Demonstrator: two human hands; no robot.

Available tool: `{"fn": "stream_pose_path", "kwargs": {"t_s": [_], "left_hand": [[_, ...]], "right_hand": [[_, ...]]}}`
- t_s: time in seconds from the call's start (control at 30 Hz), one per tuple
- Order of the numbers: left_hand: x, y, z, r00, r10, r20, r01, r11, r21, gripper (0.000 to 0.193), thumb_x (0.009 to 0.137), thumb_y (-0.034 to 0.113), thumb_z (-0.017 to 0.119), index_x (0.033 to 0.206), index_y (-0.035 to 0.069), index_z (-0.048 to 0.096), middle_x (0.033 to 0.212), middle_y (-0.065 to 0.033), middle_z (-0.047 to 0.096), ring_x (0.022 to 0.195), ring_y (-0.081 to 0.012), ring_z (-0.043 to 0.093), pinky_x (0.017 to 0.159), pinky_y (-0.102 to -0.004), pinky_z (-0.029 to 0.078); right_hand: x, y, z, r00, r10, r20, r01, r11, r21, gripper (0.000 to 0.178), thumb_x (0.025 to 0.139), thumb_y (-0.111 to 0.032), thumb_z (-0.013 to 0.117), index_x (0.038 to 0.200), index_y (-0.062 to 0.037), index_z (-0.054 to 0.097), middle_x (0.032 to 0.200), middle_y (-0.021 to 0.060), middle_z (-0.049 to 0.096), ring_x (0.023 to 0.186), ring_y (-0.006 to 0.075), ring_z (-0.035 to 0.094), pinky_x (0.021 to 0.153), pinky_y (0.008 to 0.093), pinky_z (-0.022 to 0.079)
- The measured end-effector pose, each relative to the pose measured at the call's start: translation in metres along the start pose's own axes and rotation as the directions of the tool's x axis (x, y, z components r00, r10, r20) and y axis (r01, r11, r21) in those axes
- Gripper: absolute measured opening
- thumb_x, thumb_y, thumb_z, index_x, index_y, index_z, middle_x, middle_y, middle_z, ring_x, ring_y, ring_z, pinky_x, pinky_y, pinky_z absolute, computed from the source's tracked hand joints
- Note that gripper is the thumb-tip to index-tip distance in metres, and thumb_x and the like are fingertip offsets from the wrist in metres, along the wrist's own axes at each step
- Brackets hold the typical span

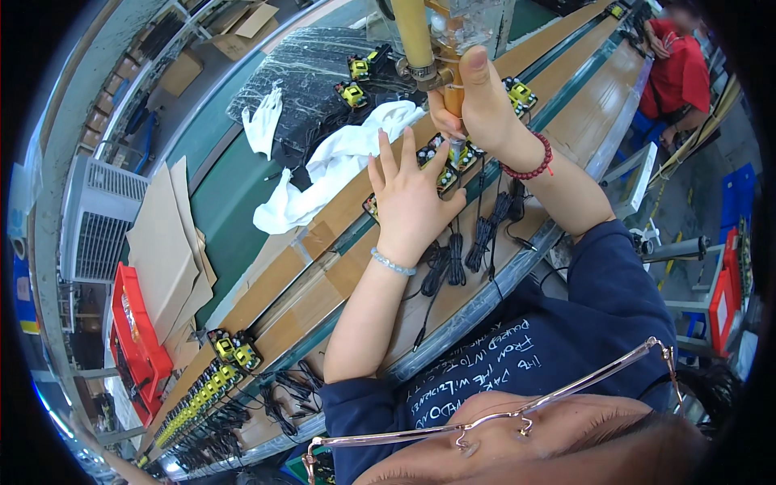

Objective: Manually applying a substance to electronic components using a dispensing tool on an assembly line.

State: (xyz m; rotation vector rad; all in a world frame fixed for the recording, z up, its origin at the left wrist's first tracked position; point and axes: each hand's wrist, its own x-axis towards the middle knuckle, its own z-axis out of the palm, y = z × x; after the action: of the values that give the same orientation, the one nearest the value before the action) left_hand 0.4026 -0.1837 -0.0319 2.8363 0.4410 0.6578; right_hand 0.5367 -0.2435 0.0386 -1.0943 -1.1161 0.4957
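My right hand (491, 113), with a dark red bead bracelet, is wrapped round an upright amber dispenser tube (454, 101). A yellow hose (414, 34) with a metal clamp runs alongside it. The tube's narrow tip points down at small yellow-and-black circuit boards (467, 155) on the bench. My left hand (411, 198), with a pale bead bracelet, lies over these boards with its fingers spread. Its fingertips reach near the tip; whether they press on a board I cannot tell. Black cables (482, 238) trail from the boards toward me.
White cloth (323, 170) and a white glove (263, 121) lie beyond my left hand. More boards (352, 94) sit on a dark sheet (303, 61). A long row of boards (202, 388) lines the bench at lower left. A red bin (133, 339) stands left; a person in red (679, 73) sits far right.
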Motion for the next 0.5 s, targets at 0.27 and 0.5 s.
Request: {"fn": "stream_pose_path", "kwargs": {"t_s": [0.27, 0.5], "left_hand": [[0.0000, -0.0012, 0.0005, 1.000, -0.005, 0.019, 0.005, 1.000, -0.011, 0.060, 0.067, 0.036, 0.073, 0.123, 0.021, 0.060, 0.139, -0.0215, 0.040, 0.136, -0.0444, 0.021, 0.106, -0.0582, 0.021], [-0.0006, -0.0008, -0.0001, 0.999, -0.010, 0.033, 0.010, 1.000, -0.016, 0.059, 0.067, 0.036, 0.072, 0.123, 0.021, 0.061, 0.139, -0.0212, 0.040, 0.136, -0.0440, 0.022, 0.106, -0.0584, 0.021]], "right_hand": [[-0.0040, -0.0068, -0.0061, 0.998, 0.012, 0.061, -0.014, 1.000, 0.028, 0.066, 0.087, -0.071, 0.032, 0.079, -0.0062, 0.043, 0.047, 0.0020, 0.041, 0.038, 0.0063, 0.039, 0.038, 0.0203, 0.036], [-0.0100, -0.0041, -0.0025, 1.000, -0.002, 0.010, 0.002, 1.000, -0.016, 0.067, 0.087, -0.071, 0.031, 0.075, -0.0059, 0.043, 0.047, 0.0020, 0.042, 0.038, 0.0064, 0.040, 0.039, 0.0204, 0.037]]}}
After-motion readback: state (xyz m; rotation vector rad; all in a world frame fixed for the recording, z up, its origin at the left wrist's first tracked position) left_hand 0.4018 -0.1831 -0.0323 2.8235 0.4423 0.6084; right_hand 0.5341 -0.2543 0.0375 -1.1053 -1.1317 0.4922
